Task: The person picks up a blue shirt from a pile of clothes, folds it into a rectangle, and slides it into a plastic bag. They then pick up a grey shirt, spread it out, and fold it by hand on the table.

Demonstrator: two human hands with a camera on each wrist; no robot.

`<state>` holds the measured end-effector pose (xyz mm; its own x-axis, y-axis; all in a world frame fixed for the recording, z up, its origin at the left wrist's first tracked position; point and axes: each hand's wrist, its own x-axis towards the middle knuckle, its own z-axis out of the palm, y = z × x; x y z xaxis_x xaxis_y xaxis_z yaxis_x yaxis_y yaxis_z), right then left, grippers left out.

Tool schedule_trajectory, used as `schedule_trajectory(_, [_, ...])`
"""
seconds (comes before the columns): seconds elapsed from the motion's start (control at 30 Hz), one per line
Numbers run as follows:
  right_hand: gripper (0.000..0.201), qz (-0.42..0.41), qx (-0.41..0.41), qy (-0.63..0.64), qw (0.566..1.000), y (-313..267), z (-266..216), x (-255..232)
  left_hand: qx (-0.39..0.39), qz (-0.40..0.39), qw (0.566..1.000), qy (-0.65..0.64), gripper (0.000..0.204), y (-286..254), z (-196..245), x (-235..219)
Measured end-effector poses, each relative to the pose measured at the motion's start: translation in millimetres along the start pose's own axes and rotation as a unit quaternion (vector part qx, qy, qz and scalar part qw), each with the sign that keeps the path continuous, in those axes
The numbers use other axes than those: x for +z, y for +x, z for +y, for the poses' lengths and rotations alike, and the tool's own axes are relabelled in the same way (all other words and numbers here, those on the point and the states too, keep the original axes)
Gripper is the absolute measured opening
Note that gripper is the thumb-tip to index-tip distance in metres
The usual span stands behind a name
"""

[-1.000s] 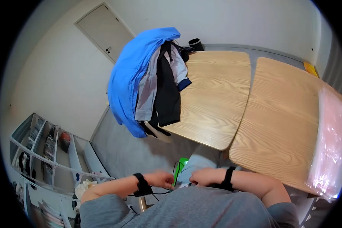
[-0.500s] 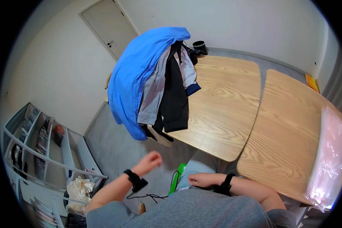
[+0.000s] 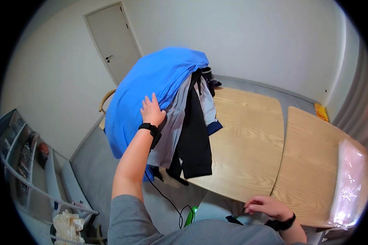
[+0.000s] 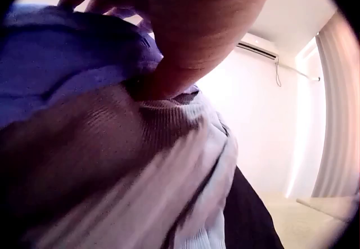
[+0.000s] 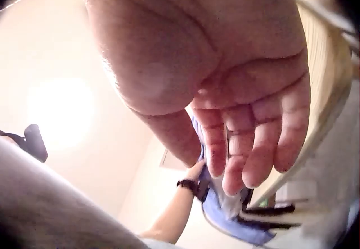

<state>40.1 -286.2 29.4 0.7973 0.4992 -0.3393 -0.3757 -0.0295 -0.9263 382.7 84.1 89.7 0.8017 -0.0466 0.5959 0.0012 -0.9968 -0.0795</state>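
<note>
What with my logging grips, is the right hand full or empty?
Empty: the right hand shows a bare palm and loosely bent fingers, nothing held.

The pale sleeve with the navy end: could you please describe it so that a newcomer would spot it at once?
On the left wooden table, find the clothes under the big blue cloth. Just right of the long black piece lies the pale sleeve. Its navy end sets it apart from that black piece and the grey piece further left.
</note>
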Motion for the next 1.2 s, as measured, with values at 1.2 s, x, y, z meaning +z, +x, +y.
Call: schedule_trajectory(1.2, [0.067, -0.007, -0.189, 0.449, 0.873, 103.6, -50.6, -28.9, 0.328, -0.14, 0.713, -0.604, 0.032, -73.3, 184.0, -146.0])
